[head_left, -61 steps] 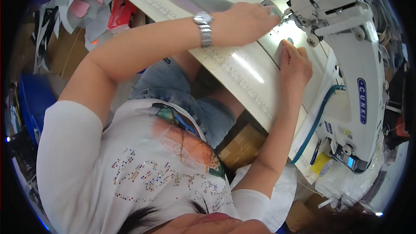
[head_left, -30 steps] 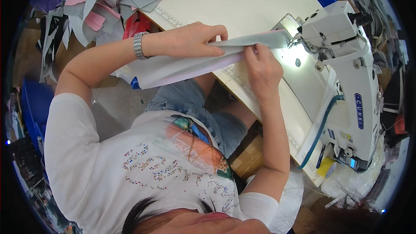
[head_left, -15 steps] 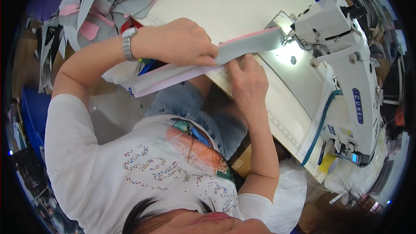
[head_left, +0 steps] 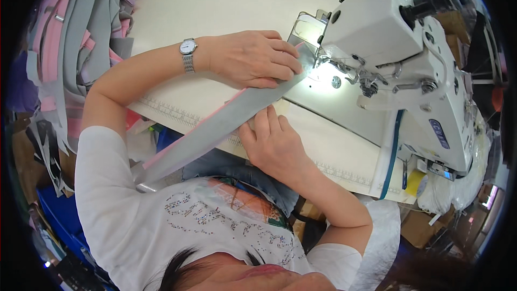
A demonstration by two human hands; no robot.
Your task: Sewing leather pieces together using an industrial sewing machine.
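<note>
A long grey fabric strip (head_left: pixel 215 123) with a pink layer showing along its edge slants up to the needle area of a white sewing machine (head_left: pixel 377 16). Its far end lies by the lit needle plate, and the near end hangs past the table edge at my left upper arm. My left hand (head_left: pixel 250 59), a watch at its wrist, bends its fingers over the strip close to the needle, thumb along the cloth. Below the strip, my right hand (head_left: pixel 277 143) rests palm down, fingers stretched, their tips at the strip's near edge; the thumb is apart.
Grey and pink fabric strips (head_left: pixel 81 32) are heaped at the left of the white table (head_left: pixel 204 5). A printed ruler scale (head_left: pixel 172 114) runs along its front edge. A yellow tape roll (head_left: pixel 416 183) sits at the right, near a teal band (head_left: pixel 391 153).
The strip has come down onto the table, its far end under the needle area. My left hand has moved right along it; my right hand has shifted left and down, its fingers now stretched.
</note>
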